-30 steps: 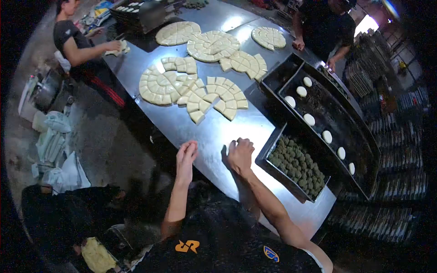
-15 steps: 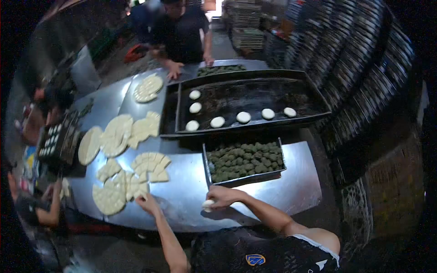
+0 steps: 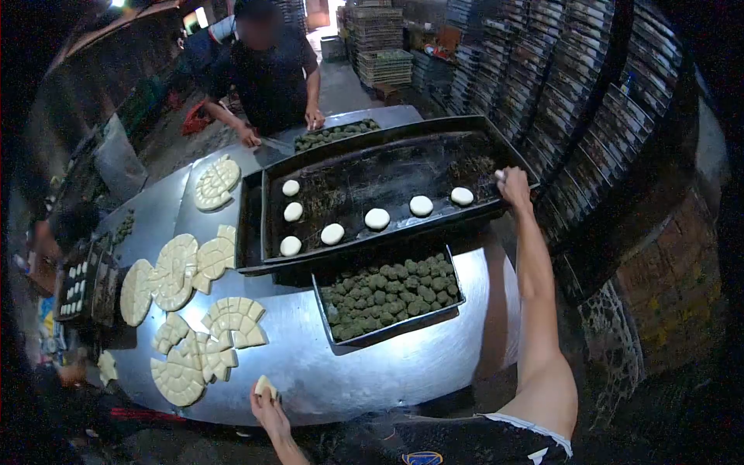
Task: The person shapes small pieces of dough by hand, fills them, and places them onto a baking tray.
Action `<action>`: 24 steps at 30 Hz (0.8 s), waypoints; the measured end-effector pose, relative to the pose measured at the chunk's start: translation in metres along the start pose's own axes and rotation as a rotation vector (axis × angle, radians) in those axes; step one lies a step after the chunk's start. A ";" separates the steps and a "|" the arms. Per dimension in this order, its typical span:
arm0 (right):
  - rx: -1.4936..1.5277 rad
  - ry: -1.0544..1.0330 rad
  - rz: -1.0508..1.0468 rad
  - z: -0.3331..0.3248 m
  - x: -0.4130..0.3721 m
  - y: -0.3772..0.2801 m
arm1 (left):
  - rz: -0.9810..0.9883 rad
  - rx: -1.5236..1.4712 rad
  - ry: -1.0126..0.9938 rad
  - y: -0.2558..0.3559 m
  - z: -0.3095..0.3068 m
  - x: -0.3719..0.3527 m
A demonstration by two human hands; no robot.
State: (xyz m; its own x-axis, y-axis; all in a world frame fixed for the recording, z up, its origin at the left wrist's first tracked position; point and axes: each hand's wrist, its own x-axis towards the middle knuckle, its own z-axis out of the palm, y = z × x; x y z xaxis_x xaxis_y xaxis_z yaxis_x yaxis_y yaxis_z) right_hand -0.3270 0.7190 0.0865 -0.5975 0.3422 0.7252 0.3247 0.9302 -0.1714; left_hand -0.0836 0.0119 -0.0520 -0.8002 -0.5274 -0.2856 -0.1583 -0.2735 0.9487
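My left hand pinches a pale dough piece near the front edge of the metal table. To its left lie flat dough rounds cut into wedges. My right hand is closed at the right end of the large black tray, with a small white dough ball showing at its fingertips. Several flattened white dough balls sit along the tray's left and near sides. In front of the tray is a metal box of dark green filling balls.
Across the table stands a person, hands near a second box of green balls. More dough rounds lie at the left, beyond them a small dark tray. Stacked racks rise at the right.
My right hand has moved from the table front to the tray's right end, carrying the dough ball. My left hand has left the cut dough with a piece. The view has shifted.
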 end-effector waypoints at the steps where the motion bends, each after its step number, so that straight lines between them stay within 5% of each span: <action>1: -0.050 -0.332 0.096 -0.002 0.004 -0.004 | -0.021 -0.081 -0.036 0.004 0.006 -0.005; 2: -0.098 -0.665 0.193 -0.004 0.007 -0.009 | -0.041 -0.162 -0.073 0.010 0.012 -0.009; 6: 0.447 0.055 0.044 -0.021 -0.035 -0.089 | -0.088 -0.237 -0.183 0.043 0.054 -0.030; 7: 0.616 0.044 0.102 -0.037 -0.057 -0.126 | -0.085 -0.226 -0.223 0.046 0.066 -0.032; 8: 0.887 -0.134 0.269 -0.059 -0.084 -0.168 | -0.090 -0.189 -0.259 0.051 0.080 -0.036; 9: 0.921 -0.100 0.136 -0.052 -0.124 -0.196 | -0.097 -0.152 -0.288 0.056 0.094 -0.041; 10: 1.118 -0.379 0.266 -0.080 -0.157 -0.238 | -0.094 -0.147 -0.340 0.057 0.106 -0.046; 12: 1.339 -0.640 0.125 -0.094 -0.232 -0.300 | -0.091 -0.155 -0.438 0.051 0.132 -0.055; 14: 1.454 -0.952 0.354 -0.115 -0.281 -0.336 | -0.058 -0.140 -0.474 0.049 0.157 -0.071; 17: 1.380 -0.700 0.681 -0.122 -0.309 -0.356 | 0.121 -0.167 -0.528 0.024 0.165 -0.081; 21: 1.154 -0.551 0.583 -0.132 -0.305 -0.349 | 0.112 -0.081 -0.545 0.017 0.166 -0.090; 24: 1.027 -0.702 0.414 -0.135 -0.291 -0.335 | 0.097 -0.046 -0.591 0.013 0.169 -0.087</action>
State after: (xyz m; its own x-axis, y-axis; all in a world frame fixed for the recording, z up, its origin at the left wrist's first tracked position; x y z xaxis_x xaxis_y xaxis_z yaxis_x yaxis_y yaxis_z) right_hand -0.1629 0.2904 0.0225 -0.9422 0.3313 0.0501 0.0585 0.3097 -0.9490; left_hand -0.1137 0.1900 0.0084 -0.9979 -0.0184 -0.0620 -0.0541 -0.2879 0.9561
